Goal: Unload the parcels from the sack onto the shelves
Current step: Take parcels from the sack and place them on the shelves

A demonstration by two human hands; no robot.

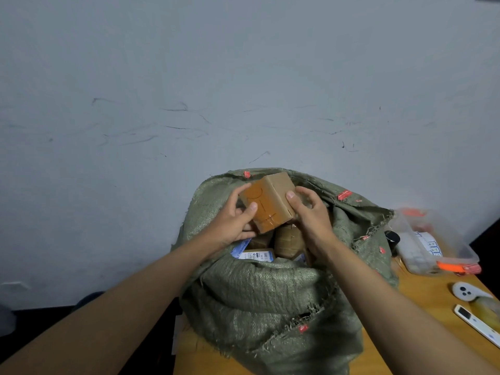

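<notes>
Head | brown taped cardboard parcel (266, 203) | tilted, marker-scrawled | above sack (259, 299)

Lighting: dim, cool and even; source not visible, perhaps overhead. Shadows: soft, deepest inside the sack (270, 293) mouth and along the dark strip at lower left. Glare: none on the grey wall (243, 77). Focus: centre fairly sharp; clear plastic box (433, 239) at right smeared and soft. Distortion: wide-angle bowing, forearms stretched toward the bottom corners. Grain: slight throughout.
</notes>
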